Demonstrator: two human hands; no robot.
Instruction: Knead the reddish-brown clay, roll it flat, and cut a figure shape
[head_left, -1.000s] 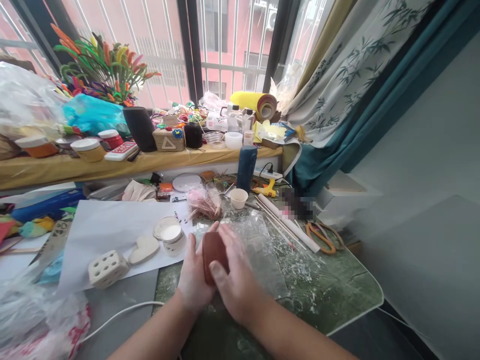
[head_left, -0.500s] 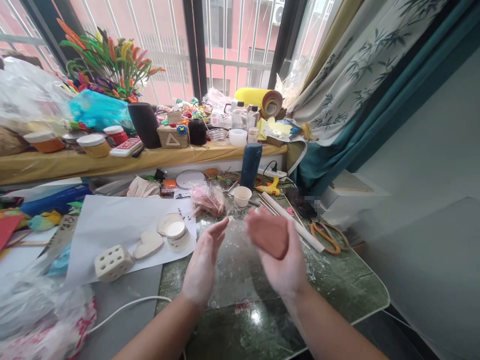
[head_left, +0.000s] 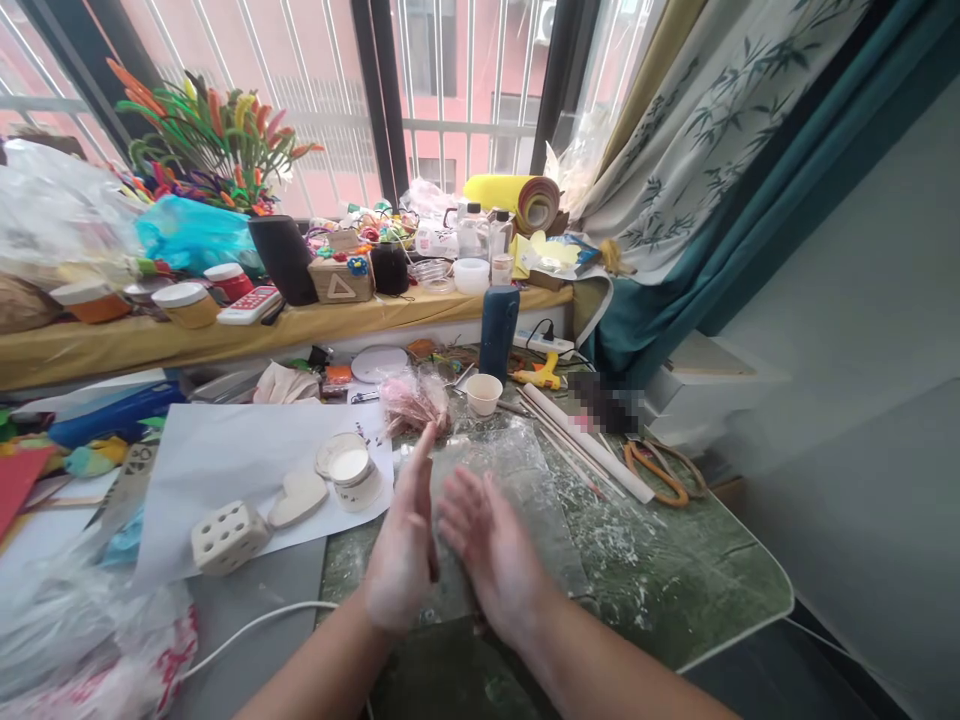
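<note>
My left hand (head_left: 405, 545) stands on edge above the green marble tabletop (head_left: 675, 590), fingers straight and pointing away from me. My right hand (head_left: 491, 550) faces it with flat fingers, its fingertips close to the left palm. The brown clay slab seen earlier does not show; anything between the palms is hidden. A sheet of clear plastic film (head_left: 525, 470) lies on the table right under and beyond both hands.
A white sheet (head_left: 225, 450) at left carries a holed white block (head_left: 225, 535), a heart shape (head_left: 298, 497) and a small jar (head_left: 352, 477). Beyond are a pink bag (head_left: 412, 400), a paper cup (head_left: 484, 393), a blue bottle (head_left: 499, 320), rods (head_left: 585, 455) and orange scissors (head_left: 660, 475).
The hands held the clay slab together, then parted with it lying on my right palm. Now the palms have come back together lower down and the slab is out of sight.
</note>
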